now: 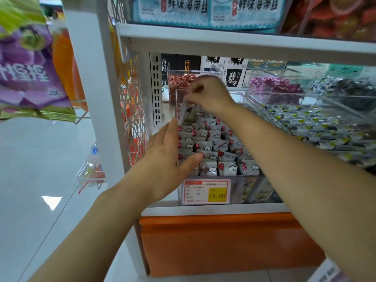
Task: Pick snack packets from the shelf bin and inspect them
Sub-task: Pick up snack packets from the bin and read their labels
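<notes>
I see the right hand (211, 94) pinching one snack packet (187, 111) by its top edge. It hangs just below the fingers, above the packed rows (213, 151), probably lifted for inspection. The left hand (164, 159) is flat, holds nothing, thumb touching the front packets at the clear bin (254, 190) left wall, likely steadying it.

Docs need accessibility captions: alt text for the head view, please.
The right hand pinches a small grey-white snack packet above a clear plastic shelf bin packed with matching red-dotted packets. The open left hand is at the bin's front left corner, thumb over the packets. A red-and-yellow price label reading 15.80 sits on the bin's front.
</notes>
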